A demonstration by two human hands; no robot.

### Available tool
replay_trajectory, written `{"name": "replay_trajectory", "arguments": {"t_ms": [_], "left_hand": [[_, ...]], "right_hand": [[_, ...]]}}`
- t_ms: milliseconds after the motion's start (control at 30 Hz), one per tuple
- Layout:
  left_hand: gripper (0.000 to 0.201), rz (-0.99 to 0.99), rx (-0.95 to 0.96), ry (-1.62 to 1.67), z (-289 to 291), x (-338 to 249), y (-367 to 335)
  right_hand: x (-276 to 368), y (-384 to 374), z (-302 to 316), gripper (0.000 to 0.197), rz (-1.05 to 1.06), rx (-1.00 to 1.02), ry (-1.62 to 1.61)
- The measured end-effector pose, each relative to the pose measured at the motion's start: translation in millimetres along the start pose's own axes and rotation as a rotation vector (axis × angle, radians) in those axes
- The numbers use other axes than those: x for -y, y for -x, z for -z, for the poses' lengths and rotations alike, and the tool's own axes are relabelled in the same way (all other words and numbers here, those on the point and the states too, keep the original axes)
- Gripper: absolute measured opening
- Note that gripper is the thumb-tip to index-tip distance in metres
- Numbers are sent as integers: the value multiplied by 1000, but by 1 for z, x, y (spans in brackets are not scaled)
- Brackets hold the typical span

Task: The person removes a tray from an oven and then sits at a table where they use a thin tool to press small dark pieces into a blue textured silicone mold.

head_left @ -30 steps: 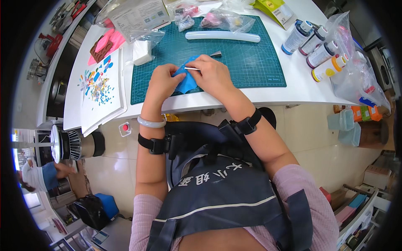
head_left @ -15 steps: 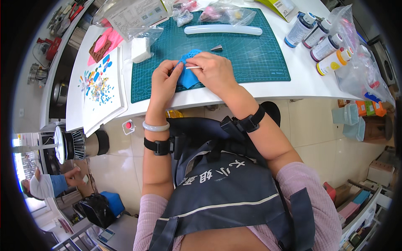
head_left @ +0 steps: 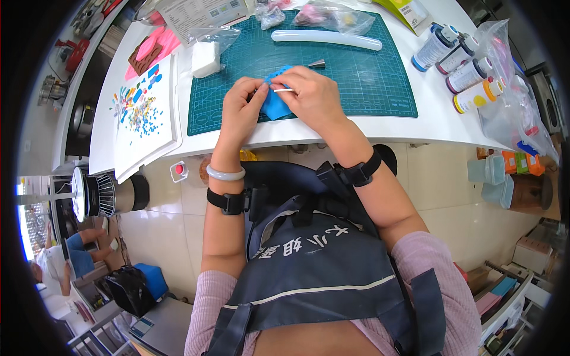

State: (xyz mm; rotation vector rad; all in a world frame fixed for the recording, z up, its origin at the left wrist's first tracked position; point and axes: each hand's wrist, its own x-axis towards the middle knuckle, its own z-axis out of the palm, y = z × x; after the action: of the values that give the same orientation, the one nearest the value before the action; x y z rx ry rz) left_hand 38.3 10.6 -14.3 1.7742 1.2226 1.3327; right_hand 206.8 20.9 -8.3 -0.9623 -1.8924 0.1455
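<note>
Over the near part of the green cutting mat (head_left: 374,89), my left hand (head_left: 240,107) pinches the left edge of a bright blue, flexible-looking flat piece (head_left: 275,109). A thin white stick (head_left: 283,90) is gripped between the fingers of my right hand (head_left: 317,101), its end pointing left across the blue piece. The blue piece's upper part is mostly behind my fingers, so I cannot tell its exact kind. Just beyond my right hand, a metal piping tip (head_left: 317,63) lies on the mat. Farther back rests a translucent white rolling pin (head_left: 326,40).
At left, a white board (head_left: 127,151) carries many small coloured bits, beside a brown mould (head_left: 140,62) on pink sheets. A bagged white block (head_left: 205,59) sits at the mat's left edge. Several colour bottles (head_left: 478,95) and plastic bags stand at right. Another person (head_left: 62,261) is at far left.
The view has shifted slightly, so the table's contents appear a little displaced. Both hands stay together at the blue piece, still holding it and the white stick.
</note>
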Motion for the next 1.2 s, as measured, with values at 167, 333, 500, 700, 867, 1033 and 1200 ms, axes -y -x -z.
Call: {"name": "replay_trajectory", "arguments": {"t_ms": [167, 333, 500, 700, 867, 1033, 1200], "left_hand": [[13, -18, -16, 3, 0, 2, -3], [13, -22, -79, -107, 8, 2, 1], [16, -18, -155, -211, -7, -10, -4], [15, -32, -181, -247, -2, -3, 1], [18, -254, -292, -195, -27, 42, -1], [24, -257, -210, -348, -31, 46, -5], [28, -183, -96, -297, -11, 18, 1]], "right_hand": [[4, -4, 0, 9, -63, -10, -40], [9, -26, 8, 13, -287, -103, -248], [46, -102, 12, 16, -118, 283, -228], [106, -179, -90, 24, 275, 854, -135], [142, -182, -172, 18, 289, 1040, -67], [140, -182, -206, 19, 243, 1117, -82], [141, -181, -212, 15, 172, 1087, -54]]}}
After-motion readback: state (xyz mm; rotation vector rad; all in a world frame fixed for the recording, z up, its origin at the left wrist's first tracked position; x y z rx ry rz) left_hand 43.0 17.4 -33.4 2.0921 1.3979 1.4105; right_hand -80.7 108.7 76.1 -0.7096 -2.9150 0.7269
